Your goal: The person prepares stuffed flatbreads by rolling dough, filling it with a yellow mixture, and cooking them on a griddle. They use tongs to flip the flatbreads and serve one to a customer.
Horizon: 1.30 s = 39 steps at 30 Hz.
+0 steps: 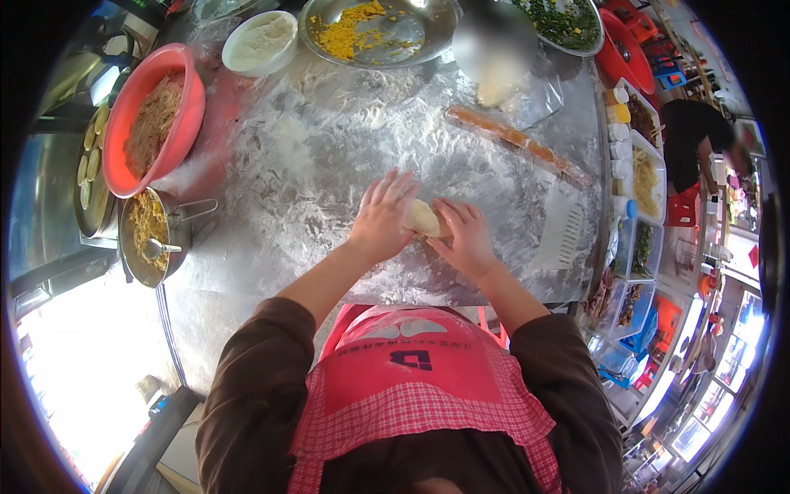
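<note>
A pale, smooth piece of dough (423, 218) is held between my two hands above the floured metal worktop (296, 185). My left hand (386, 216) lies along its left side with long, nearly straight fingers, and its thumb is by the near edge. Around the right end, my right hand (464, 238) curls its fingers and thumb. The dough's underside is hidden, so I cannot tell whether it touches the worktop. Farther right lies a wooden rolling pin (518, 143), dusted with flour. A flat slotted tool (560, 228) rests near the right edge.
At left stand a pink basin of filling (151, 123) and a metal pot (176, 238) with a spoon. A flour bowl (260, 43), a steel basin with yellow crumbs (395, 37) and a bowl of chopped greens (565, 25) line the back. Food containers (648, 179) and a person (697, 145) are at right.
</note>
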Available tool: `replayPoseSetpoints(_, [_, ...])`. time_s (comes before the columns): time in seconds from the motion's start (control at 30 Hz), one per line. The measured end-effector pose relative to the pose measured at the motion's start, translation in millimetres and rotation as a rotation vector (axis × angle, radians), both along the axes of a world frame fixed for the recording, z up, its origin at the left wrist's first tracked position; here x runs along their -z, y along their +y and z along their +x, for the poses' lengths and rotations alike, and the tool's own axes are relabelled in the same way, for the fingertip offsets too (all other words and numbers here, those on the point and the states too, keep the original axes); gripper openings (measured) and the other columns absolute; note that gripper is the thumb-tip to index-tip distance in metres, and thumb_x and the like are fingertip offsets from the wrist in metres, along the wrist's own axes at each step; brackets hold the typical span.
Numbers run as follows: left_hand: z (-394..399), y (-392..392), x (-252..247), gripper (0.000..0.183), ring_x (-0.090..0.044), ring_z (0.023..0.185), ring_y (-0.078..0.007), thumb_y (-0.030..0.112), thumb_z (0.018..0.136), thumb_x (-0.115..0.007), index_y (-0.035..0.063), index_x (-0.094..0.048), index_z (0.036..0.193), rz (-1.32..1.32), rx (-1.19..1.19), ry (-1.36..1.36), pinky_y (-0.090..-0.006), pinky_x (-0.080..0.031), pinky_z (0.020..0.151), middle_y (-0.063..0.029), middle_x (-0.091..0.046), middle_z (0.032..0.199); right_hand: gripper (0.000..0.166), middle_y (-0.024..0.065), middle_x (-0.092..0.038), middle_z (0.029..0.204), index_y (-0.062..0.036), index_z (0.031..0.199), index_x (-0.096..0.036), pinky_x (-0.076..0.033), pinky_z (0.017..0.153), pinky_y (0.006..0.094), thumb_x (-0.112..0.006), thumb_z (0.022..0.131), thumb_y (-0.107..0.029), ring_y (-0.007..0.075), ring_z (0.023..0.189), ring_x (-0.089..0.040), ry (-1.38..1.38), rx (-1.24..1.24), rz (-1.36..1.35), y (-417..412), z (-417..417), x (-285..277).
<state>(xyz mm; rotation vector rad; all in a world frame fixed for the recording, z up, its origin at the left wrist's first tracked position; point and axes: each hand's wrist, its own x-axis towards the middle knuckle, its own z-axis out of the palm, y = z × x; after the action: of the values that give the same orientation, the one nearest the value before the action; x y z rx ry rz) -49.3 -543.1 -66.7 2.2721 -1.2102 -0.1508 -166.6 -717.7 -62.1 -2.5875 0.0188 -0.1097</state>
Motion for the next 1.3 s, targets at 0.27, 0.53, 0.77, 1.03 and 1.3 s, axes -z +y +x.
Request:
replayPoseSetpoints(0.27, [6,-8,-28,0.047,-0.061,0.097,-0.0353,0.018,0.076,-0.070,0.0007,-0.054,0.116,0.167,-0.116,0.755,-0.0447,-0.052,0.082,-0.0154,-0.057,0.119,0.060,0.0104,-0.062,0.110,-0.0099,0.126,-0.052,-0.048,0.081,0.0418,-0.074,0.071,-0.019,0.0332,0.095,-0.059,0.165,0.027,0.247,15,22,0])
replayPoseSetpoints(0.53, [19,32,-31,0.084,-0.056,0.110,-0.0242,0.028,0.075,-0.078,-0.0004,-0.032,0.139,-0.502,-0.065,1.324,-0.0397,-0.045,0.093,-0.0161,-0.051,0.127,0.053,0.0044,-0.061,0.108,-0.0044,0.125,-0.051,-0.048,0.081,0.0305,-0.073,0.077,-0.011,0.0145,0.094,-0.059,0.557,0.148,1.449,29,35,-27])
replayPoseSetpoints(0.77, [-10,14,-37,0.062,-0.056,0.107,-0.0159,0.012,0.076,-0.076,0.0007,-0.047,0.130,-0.659,-0.028,1.489,-0.0312,-0.047,0.091,-0.0116,-0.056,0.125,0.050,0.0012,-0.061,0.087,-0.0045,0.119,-0.054,-0.043,0.055,0.0248,-0.068,0.071,0.000,0.0094,0.070,-0.056,0.591,0.003,1.248,38,42,-46])
replayPoseSetpoints(1.03, [-11,25,-50,0.039,-0.055,0.109,-0.0159,0.007,0.076,-0.073,0.0035,-0.059,0.113,-0.632,-0.045,1.277,-0.0313,-0.046,0.090,-0.0101,-0.055,0.126,0.047,-0.0002,-0.057,0.083,-0.0080,0.112,-0.056,-0.035,0.047,0.0241,-0.067,0.067,0.004,0.0084,0.061,-0.050,0.703,0.049,1.405,51,38,-37])
replayPoseSetpoints(1.3, [-1,29,-61,0.028,-0.057,0.094,-0.0244,0.007,0.070,-0.076,0.0059,-0.061,0.094,-0.666,-0.047,0.554,-0.0349,-0.047,0.084,-0.0080,-0.060,0.095,0.038,0.0029,-0.063,0.094,-0.0063,0.104,-0.058,-0.047,0.062,0.0318,-0.069,0.068,-0.002,0.0137,0.074,-0.058,0.585,0.018,1.128,70,45,-60])
